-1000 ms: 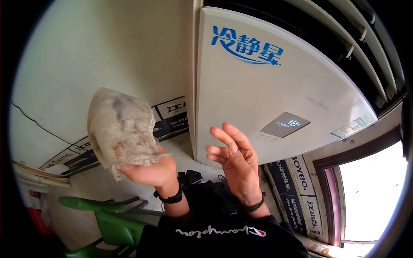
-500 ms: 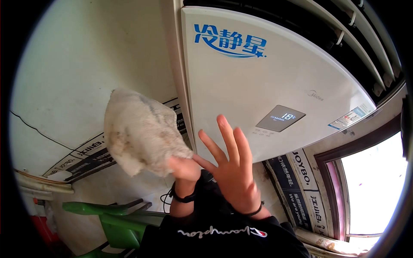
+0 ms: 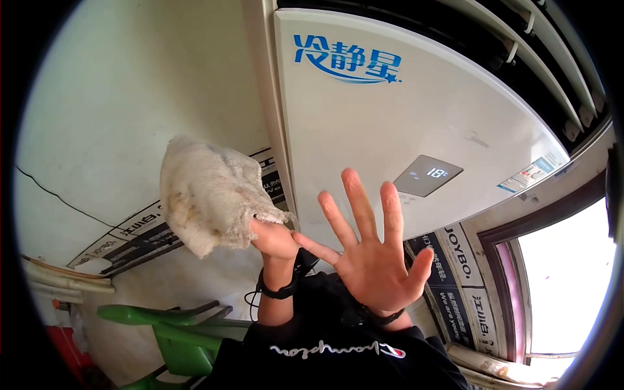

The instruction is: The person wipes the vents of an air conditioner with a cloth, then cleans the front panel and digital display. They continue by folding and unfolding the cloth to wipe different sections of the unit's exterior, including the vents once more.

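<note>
Left hand (image 3: 273, 239) grips a bunched, stained white rag (image 3: 211, 195) raised just left of the air conditioner's front panel (image 3: 390, 123), while the empty right hand (image 3: 377, 260) spreads wide, nearer that panel.

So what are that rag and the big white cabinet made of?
The rag looks like woven cotton terry: nubbly loops, frayed edge, grey-yellow stains. The cabinet front seems to be glossy moulded plastic, though it could be painted metal: smooth, curved, with a soft sheen.
</note>
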Demonstrator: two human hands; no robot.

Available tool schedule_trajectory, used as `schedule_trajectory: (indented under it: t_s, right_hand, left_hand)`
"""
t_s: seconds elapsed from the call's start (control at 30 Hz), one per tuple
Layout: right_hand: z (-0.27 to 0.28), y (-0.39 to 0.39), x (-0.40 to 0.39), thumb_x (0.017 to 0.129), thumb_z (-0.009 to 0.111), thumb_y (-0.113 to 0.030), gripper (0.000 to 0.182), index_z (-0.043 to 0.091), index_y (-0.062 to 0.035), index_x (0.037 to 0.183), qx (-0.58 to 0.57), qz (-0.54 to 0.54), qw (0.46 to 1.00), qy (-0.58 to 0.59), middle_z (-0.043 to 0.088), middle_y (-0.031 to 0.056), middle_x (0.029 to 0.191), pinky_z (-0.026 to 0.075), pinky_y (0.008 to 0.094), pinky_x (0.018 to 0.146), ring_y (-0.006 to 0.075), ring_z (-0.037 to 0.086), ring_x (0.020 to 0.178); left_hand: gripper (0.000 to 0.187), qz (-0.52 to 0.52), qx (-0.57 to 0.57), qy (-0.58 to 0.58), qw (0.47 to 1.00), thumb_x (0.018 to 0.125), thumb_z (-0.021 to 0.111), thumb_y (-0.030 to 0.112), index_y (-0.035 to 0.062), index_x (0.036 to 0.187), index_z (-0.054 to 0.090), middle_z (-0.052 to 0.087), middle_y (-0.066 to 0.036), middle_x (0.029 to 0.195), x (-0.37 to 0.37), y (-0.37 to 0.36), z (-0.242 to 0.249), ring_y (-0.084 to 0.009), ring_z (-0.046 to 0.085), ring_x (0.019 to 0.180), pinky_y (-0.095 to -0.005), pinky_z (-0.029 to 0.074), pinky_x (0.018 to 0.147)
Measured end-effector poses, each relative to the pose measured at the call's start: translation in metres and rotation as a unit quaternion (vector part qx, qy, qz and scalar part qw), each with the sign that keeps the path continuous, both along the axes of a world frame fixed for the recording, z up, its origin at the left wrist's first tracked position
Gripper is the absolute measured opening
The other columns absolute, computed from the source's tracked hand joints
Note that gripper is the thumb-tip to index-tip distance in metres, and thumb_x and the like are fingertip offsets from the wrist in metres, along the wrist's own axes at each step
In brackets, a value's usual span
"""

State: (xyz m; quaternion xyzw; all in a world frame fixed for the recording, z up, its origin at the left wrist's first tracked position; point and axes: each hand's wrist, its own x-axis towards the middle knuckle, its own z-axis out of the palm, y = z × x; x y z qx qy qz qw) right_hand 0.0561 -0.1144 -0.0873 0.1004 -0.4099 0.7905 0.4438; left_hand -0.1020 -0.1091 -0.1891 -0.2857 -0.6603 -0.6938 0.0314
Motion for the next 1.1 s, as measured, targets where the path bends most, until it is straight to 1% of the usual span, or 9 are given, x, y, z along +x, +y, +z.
schedule_trajectory:
  t_s: [0.17,0.4,0.47,0.57,0.7,0.8,0.83,1.03,1.1]
  right_hand:
    - [-0.006,0.001,-0.008,0.097,0.031,-0.075,0.086,-0.002,-0.0307,0.163,0.188,-0.057,0.980,-0.022,-0.017,0.0216,0.166,0.014,0.0768,0.113,0.0509,0.000,0.152]
    - [-0.013,0.004,-0.009,0.092,0.046,-0.075,0.098,0.006,-0.0212,0.164,0.332,-0.106,0.932,-0.101,-0.009,0.0227,0.168,0.012,0.0607,0.120,0.0451,0.001,0.154]
    - [-0.015,0.005,-0.009,0.092,0.045,-0.077,0.098,0.008,-0.0211,0.164,0.322,-0.092,0.937,-0.097,-0.009,0.0260,0.167,0.011,0.0613,0.120,0.0484,0.000,0.153]
    - [-0.008,0.007,-0.003,0.093,0.041,-0.078,0.093,0.011,-0.0253,0.164,0.319,-0.049,0.945,-0.050,-0.004,0.0320,0.164,0.011,0.0655,0.118,0.0549,0.005,0.150]
    - [-0.007,-0.008,0.001,0.097,0.049,-0.067,0.087,0.020,-0.0165,0.162,0.173,-0.040,0.982,-0.057,0.016,0.0353,0.161,0.019,0.0654,0.117,0.0531,0.021,0.148]
    - [-0.012,0.004,0.005,0.098,0.057,-0.046,0.082,0.021,-0.0039,0.159,0.222,-0.237,0.926,-0.190,0.024,0.0327,0.160,0.022,0.0603,0.119,0.0475,0.026,0.149]
    - [0.001,-0.004,-0.005,0.094,0.062,-0.016,0.053,0.048,0.0040,0.142,0.134,-0.318,0.923,-0.171,0.052,0.0263,0.145,0.029,0.0466,0.119,0.0381,0.044,0.142]
    - [-0.004,0.006,0.005,0.081,0.074,-0.002,0.035,0.069,-0.0033,0.116,0.305,-0.466,0.772,-0.305,0.067,0.0151,0.119,0.050,0.0379,0.091,0.0306,0.063,0.107]
    - [-0.003,0.004,0.003,0.079,0.077,-0.004,0.033,0.071,-0.0051,0.112,0.306,-0.498,0.743,-0.325,0.067,0.0129,0.109,0.050,0.0368,0.085,0.0287,0.064,0.099]
  left_hand:
    - [0.041,-0.009,-0.173,0.205,0.963,0.103,0.048,0.021,0.0005,0.139,0.047,0.054,-0.013,0.135,0.007,-0.020,0.001,-0.0246,0.053,0.121,-0.0360,0.045,0.101]
    - [0.035,0.202,-0.451,0.540,0.681,0.104,0.051,0.014,-0.0005,0.136,0.050,0.057,-0.013,0.131,0.015,-0.041,-0.006,-0.0225,0.056,0.116,-0.0330,0.048,0.097]
    - [0.035,0.079,-0.421,0.257,0.866,0.103,0.052,0.013,-0.0030,0.135,0.050,0.058,-0.016,0.130,0.025,-0.036,0.043,-0.0275,0.057,0.116,-0.0359,0.048,0.099]
    - [0.042,-0.031,-0.151,0.009,0.988,0.103,0.053,0.019,-0.0056,0.135,0.048,0.058,-0.019,0.129,0.012,-0.019,0.028,-0.0322,0.057,0.118,-0.0397,0.045,0.104]
    - [0.043,-0.046,0.109,-0.123,0.985,0.101,0.054,0.022,-0.0049,0.134,0.050,0.061,-0.018,0.120,-0.013,0.001,0.009,-0.0283,0.058,0.101,-0.0390,0.047,0.090]
    - [0.044,-0.067,0.163,-0.144,0.974,0.099,0.055,0.024,-0.0043,0.133,0.053,0.063,-0.018,0.114,-0.014,0.000,0.011,-0.0254,0.059,0.089,-0.0384,0.049,0.080]
    - [0.044,-0.083,0.173,-0.132,0.973,0.099,0.055,0.025,-0.0041,0.132,0.053,0.064,-0.017,0.112,-0.014,-0.003,0.012,-0.0244,0.059,0.085,-0.0382,0.049,0.076]
    - [0.047,-0.176,0.122,0.090,0.973,0.096,0.056,0.029,-0.0030,0.130,0.057,0.069,-0.016,0.099,-0.004,-0.019,0.038,-0.0185,0.061,0.059,-0.0370,0.052,0.056]
    - [0.034,-0.180,0.053,0.210,0.959,0.079,0.071,0.016,-0.0003,0.108,0.066,0.070,-0.015,0.090,0.004,-0.015,0.068,-0.0243,0.064,0.063,-0.0398,0.052,0.058]
